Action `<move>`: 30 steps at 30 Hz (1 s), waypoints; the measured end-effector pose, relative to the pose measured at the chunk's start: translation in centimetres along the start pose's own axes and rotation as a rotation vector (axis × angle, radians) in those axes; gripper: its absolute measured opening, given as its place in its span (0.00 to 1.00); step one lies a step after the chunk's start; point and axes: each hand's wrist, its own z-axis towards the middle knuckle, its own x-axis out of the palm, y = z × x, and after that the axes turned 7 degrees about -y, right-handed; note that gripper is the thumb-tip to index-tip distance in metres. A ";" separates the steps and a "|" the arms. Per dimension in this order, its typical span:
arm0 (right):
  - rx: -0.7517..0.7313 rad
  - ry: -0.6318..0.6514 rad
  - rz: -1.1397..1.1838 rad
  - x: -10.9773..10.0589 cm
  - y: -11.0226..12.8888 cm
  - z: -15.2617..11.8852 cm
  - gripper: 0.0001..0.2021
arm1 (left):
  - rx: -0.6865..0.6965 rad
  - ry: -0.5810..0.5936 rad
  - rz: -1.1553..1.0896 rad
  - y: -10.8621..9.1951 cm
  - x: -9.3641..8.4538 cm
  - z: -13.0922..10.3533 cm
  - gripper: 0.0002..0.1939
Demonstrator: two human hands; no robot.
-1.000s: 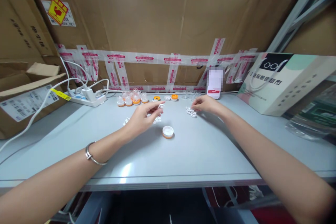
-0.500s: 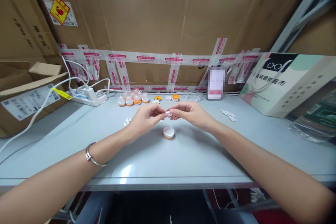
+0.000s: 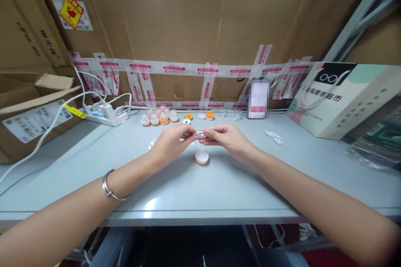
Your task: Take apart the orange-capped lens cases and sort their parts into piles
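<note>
My left hand and my right hand meet over the middle of the table, each pinching one side of a small white piece. Its finer shape is too small to tell. Just below them, a round white cup with an orange base rests on the table. Small white parts lie beside my left hand, partly hidden by it. More white parts are spread to the right of my right hand.
Orange-and-white containers with clear tops stand behind my left hand. Farther right are orange and white rings, clear pieces and a phone. A power strip and open carton are left; a box and bottle are right.
The white piece has tilted between my fingers and shows more of its surface. My right hand's fingers have shifted slightly, with the lower ones extending farther under the piece.
</note>
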 end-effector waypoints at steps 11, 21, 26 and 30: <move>0.011 -0.002 0.045 -0.1 0.3 0.1 0.11 | 0.311 -0.054 0.226 0.4 0.0 -0.1 0.06; 0.029 0.107 0.107 -0.3 0.1 0.1 0.12 | 0.240 -0.087 0.184 0.7 -0.4 0.3 0.05; 0.035 0.078 0.113 -0.5 -0.2 0.5 0.08 | 0.233 -0.066 0.214 0.7 -0.6 0.2 0.08; 0.049 0.108 0.108 -0.6 -0.3 0.6 0.08 | 0.395 -0.064 0.284 0.8 -0.7 0.1 0.11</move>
